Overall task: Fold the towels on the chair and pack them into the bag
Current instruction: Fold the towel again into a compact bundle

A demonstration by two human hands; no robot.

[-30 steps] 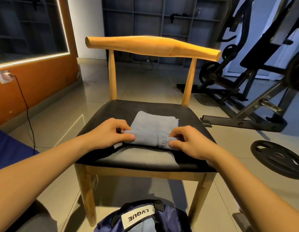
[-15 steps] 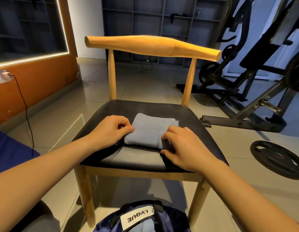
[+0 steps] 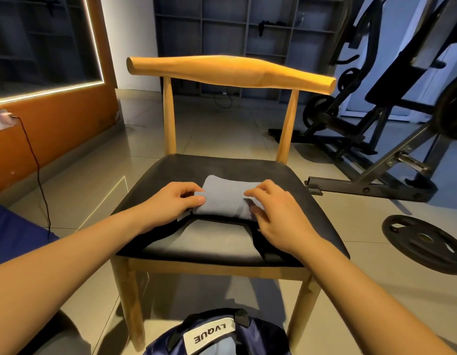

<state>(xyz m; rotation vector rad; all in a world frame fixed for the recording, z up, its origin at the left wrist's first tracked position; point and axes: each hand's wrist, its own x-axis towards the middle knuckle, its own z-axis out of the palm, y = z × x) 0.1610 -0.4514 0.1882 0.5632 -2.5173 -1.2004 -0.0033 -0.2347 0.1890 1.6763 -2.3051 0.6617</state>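
A person's left hand (image 3: 176, 201) pinches the left end of a folded blue towel (image 3: 222, 198), thumb on top and fingers curled. The towel lies mid-seat on a wooden chair (image 3: 230, 70), a compact bundle touching both hands. Below it, on the floor just in front of the chair, the bag (image 3: 212, 336) sits with its mouth open. The right hand (image 3: 276, 216) takes the towel's other end in a narrow grip, fingertips over the fold and thumb at the edge.

The likely risk is the bundle springing open on the lift, since only its ends are held and its middle is unsupported. A loose corner pokes out under the left hand and could snag on the bag's rim.

Counted: two hands, one towel on the seat, one chair, one bag, and one plate (image 3: 424, 243) on the floor at right. Pale blue cloth shows in the bag's mouth; whether it is another towel cannot be told.
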